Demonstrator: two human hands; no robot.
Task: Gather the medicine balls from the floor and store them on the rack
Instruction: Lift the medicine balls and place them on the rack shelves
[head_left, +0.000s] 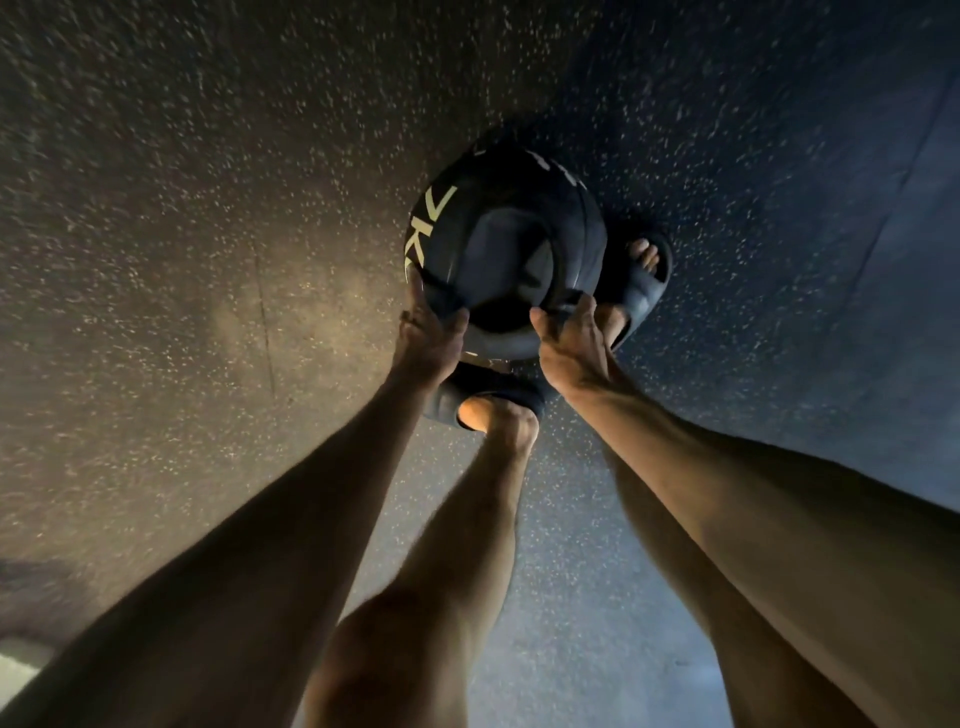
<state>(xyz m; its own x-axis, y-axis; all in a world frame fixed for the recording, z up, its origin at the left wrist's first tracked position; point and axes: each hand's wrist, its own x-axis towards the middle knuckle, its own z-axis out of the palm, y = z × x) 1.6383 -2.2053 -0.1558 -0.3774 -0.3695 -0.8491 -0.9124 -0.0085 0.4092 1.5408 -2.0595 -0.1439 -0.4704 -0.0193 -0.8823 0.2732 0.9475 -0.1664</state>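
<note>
Though dim and blurred, head view shows a dark navy medicine ball (498, 244) at frame centre, over speckled floor (208, 208). Pale green lettering runs up its left side; a recessed grip faces the camera. Round, no long axis. Left hand (431, 338) grips the lower-left edge, right hand (571, 348) the lower-right. Dark slides (641, 291) beneath.

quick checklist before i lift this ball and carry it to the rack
1. Grip of left hand on medicine ball: ok, near left side.
2. Grip of right hand: ok, near right side.
3. Ball off the floor: cannot tell.
4. Feet clear: not ok, right slide sits close by the ball.
5. Sight of rack: not ok, out of frame.
</note>
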